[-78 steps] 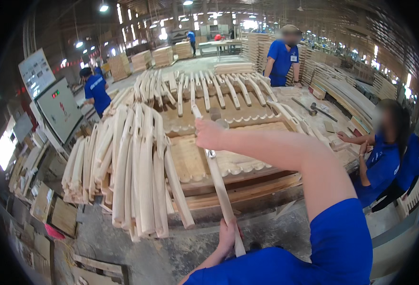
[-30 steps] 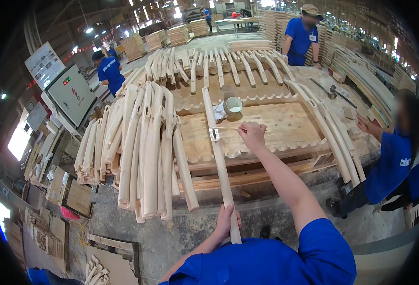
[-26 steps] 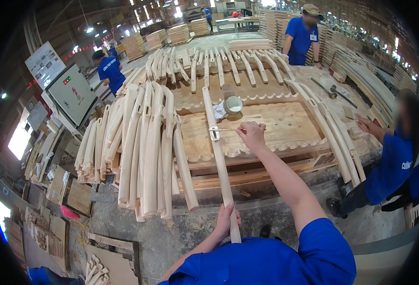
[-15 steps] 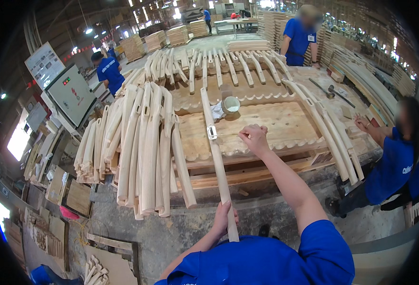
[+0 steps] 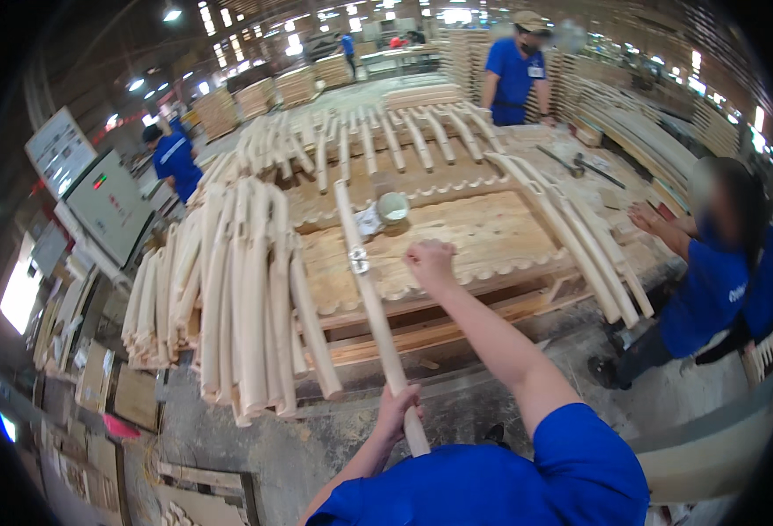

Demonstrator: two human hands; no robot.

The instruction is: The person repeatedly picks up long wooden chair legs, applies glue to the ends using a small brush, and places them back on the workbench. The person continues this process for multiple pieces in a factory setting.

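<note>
My left hand [image 5: 397, 410] is wrapped round the near end of a long pale wooden post [image 5: 374, 307]. The post slants away from me over the edge of the workbench, and a slot partway along it has whitish material around it. To the right of that slot, my right hand [image 5: 431, 266] is closed with the fingers curled in; what it holds, if anything, I cannot make out. Beyond the hand, a small round tub [image 5: 393, 207] with pale contents sits on the bench, next to a crumpled white sheet [image 5: 368, 221].
A thick pile of slotted wooden posts [image 5: 237, 298] overhangs the bench at left. More posts [image 5: 417, 140] line the far side, others [image 5: 570, 237] the right. A hammer [image 5: 577, 167] lies far right. One co-worker [image 5: 711, 289] stands at right, another [image 5: 513, 79] behind.
The whole scene has shifted left in the picture as my view turned. My right hand has rolled so its fingers are tucked under. My left hand keeps its grip on the post.
</note>
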